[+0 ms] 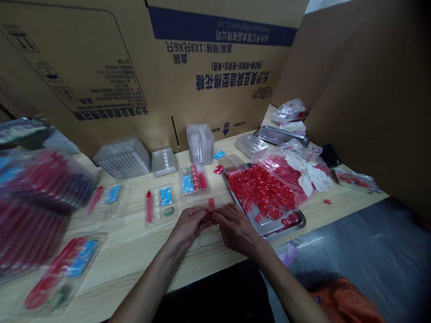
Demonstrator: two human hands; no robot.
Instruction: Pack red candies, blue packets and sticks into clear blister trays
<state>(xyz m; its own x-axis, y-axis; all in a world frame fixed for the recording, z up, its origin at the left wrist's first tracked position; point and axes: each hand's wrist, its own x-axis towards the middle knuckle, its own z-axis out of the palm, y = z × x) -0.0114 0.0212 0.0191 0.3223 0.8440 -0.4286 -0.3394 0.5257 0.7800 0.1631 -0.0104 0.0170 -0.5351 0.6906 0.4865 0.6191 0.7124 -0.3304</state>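
Closed together at the middle of the frame, the left hand and right hand pinch a small red piece between them. Their fingers hide part of it, and its exact form is hard to tell. A plastic tray lies on the table directly under the hands.

Right of the hands, and just beside the right hand, a steel tray sits heaped with loose red sweets. A plastic bag of more red sweets rests over its far side, with a white cloth lying on the bag. One stray red sweet sits further right on the table.

Left of the hands, two open blister trays hold red sticks and blue packets. Another blister tray lies further left, and a filled pack sits at lower left. A pile of red packs fills the left edge.

Along the back stand stacks of empty plastic trays, in front of a printed cardboard box. A second steel tray sits at upper right.
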